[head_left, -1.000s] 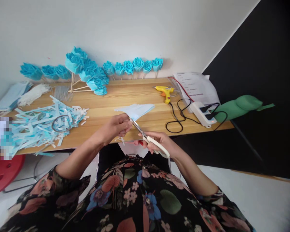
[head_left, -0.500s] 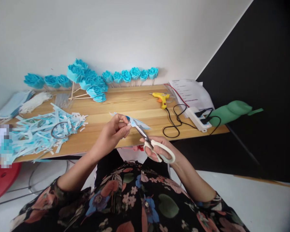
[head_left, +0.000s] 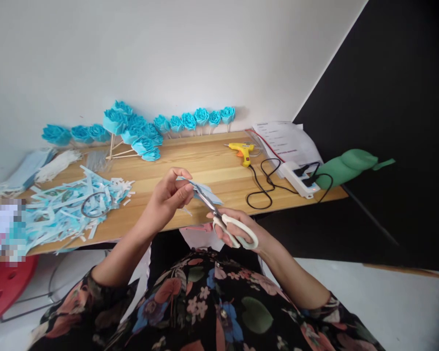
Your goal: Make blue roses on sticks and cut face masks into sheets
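Up over the counter (head_left: pixel 182 151), the left hand (head_left: pixel 166 199) had the pale blue sheet (head_left: pixel 212 194) in a pinching grip, though the exact hold was hard to make out; the right hand (head_left: pixel 246 220) curled its grip round the scissors (head_left: pixel 217 213), blades right up at the sheet!

Exposure bright and even: soft, diffuse light, can't pin the source. White wall (head_left: pixel 204 58) looks brightest mid-frame, greyer at upper left. Faint soft shadow just right of the blue flowers (head_left: pixel 227 115). Black panel (head_left: pixel 387 112) goes near-black, heavy vignetting at right edge. Wide-angle stretch on the sleeves (head_left: pixel 66 312). Scissors (head_left: pixel 216 213) fairly sharp — print on the sheets (head_left: pixel 285 141) unreadable. Pixelated block (head_left: pixel 3 234) far left.
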Demonstrator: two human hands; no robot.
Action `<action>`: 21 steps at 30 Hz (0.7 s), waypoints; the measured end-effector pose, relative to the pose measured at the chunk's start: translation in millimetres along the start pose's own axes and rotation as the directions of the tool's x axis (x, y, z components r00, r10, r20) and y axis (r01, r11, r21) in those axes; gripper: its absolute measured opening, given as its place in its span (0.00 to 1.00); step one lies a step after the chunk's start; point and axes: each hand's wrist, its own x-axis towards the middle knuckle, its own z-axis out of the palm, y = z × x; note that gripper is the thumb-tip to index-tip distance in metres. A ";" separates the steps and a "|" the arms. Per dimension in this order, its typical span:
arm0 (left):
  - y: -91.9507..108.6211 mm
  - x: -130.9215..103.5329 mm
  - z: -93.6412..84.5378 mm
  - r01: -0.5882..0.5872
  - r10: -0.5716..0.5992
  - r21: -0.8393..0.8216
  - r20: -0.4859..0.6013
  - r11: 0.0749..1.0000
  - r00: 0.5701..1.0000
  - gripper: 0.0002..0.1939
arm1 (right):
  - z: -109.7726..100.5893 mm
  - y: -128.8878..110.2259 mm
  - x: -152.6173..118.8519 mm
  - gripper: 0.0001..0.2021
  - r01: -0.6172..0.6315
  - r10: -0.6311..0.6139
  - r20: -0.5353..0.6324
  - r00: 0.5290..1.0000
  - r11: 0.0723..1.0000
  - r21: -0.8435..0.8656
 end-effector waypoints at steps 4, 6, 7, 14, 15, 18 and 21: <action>1.5 4.2 -1.0 -0.021 0.019 0.064 0.027 0.998 0.999 0.15 | 2.0 0.9 0.9 0.31 0.011 -0.011 -0.004 1.000 1.000 -0.008; 4.1 5.6 -0.3 -0.038 0.034 0.102 0.035 0.994 0.999 0.16 | 2.2 1.5 -0.1 0.32 0.021 -0.021 0.007 1.000 1.000 0.003; 5.5 6.4 -0.3 -0.043 0.039 0.120 0.034 0.992 0.999 0.16 | 2.3 1.7 -1.0 0.32 0.027 -0.027 0.011 1.000 1.000 0.006; 9.1 18.5 -6.9 -0.103 0.106 0.165 -0.010 0.981 0.994 0.16 | 1.6 1.3 -5.5 0.32 0.073 -0.075 0.048 0.996 0.997 0.040; 9.1 20.7 -6.9 -0.105 0.107 0.163 -0.003 0.981 0.994 0.16 | 1.5 1.2 -5.1 0.32 0.070 -0.071 0.046 0.996 0.997 0.040; 9.6 25.1 -4.1 -0.099 0.094 0.149 0.037 0.984 0.995 0.18 | 0.4 1.2 -2.9 0.32 0.067 -0.069 0.052 0.996 0.997 0.035; 11.3 25.4 -0.2 -0.084 0.070 0.167 0.085 0.982 0.994 0.20 | -1.1 1.5 -0.8 0.31 0.083 -0.085 0.070 0.994 0.996 0.033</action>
